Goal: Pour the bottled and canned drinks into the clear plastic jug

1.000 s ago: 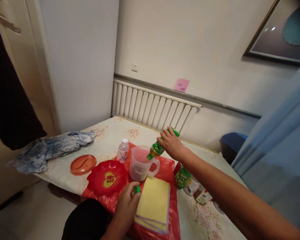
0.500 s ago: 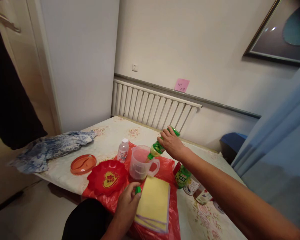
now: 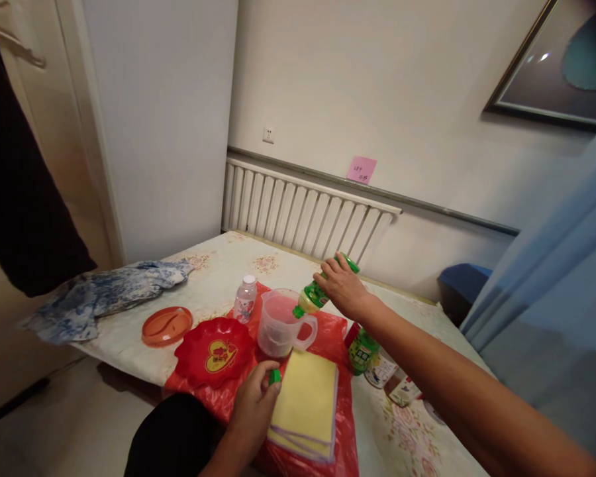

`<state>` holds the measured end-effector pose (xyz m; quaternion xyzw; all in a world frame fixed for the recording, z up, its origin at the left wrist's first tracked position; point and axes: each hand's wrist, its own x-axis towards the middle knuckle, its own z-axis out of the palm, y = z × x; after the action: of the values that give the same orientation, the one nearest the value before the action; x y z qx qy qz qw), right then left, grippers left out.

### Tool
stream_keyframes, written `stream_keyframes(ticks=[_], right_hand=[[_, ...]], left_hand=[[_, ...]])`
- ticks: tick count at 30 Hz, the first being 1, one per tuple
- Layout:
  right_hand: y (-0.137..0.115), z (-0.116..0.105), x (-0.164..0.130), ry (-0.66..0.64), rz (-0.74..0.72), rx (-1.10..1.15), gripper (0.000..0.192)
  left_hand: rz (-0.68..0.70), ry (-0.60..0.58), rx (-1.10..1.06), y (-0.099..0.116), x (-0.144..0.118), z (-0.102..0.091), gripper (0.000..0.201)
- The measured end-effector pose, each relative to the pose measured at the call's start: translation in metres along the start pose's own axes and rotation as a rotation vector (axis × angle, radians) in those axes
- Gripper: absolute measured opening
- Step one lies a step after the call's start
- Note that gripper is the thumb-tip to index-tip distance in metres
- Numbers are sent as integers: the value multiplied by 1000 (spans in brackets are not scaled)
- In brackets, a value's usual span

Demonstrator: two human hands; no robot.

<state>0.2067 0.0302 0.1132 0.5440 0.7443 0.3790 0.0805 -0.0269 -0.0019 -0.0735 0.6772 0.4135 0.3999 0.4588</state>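
Note:
My right hand (image 3: 342, 286) is wrapped round a green-labelled drink bottle (image 3: 312, 297), tilted neck-down with its mouth at the rim of a clear plastic measuring jug (image 3: 277, 331). Some liquid seems to lie in the jug, though how much I cannot tell. Between the thumb and fingers of my left hand (image 3: 252, 405) is a green bottle cap (image 3: 275, 377). That hand rests near the left edge of a stack of yellow cloths (image 3: 305, 397). Left of the jug sit a red scalloped plate (image 3: 189, 354) and a small clear bottle (image 3: 245, 299) with a white cap.
A red plastic sheet (image 3: 345, 397) lies under the jug and cloths. Another green-labelled bottle (image 3: 362, 351) and several containers stand beneath my right forearm. An orange dish (image 3: 153, 331) and a blue-patterned cloth (image 3: 129, 291) lie at the left. A radiator (image 3: 298, 205) runs along the wall.
Both hands hold almost the same position, with the bottle still tipped over the jug. The bottle's lower end has shifted very slightly; the stream visible earlier below its mouth is harder to make out.

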Motion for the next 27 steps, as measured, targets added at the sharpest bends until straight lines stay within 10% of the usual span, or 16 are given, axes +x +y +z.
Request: stream_keyframes(ticks=[10, 27], right_hand=[[-12, 12, -33, -204, 263, 299, 44], [-88, 46, -131, -65, 433, 931, 51]], left_hand=[[-20, 68, -139, 12, 18, -5, 40], [146, -22, -6, 44, 28, -2, 33]])
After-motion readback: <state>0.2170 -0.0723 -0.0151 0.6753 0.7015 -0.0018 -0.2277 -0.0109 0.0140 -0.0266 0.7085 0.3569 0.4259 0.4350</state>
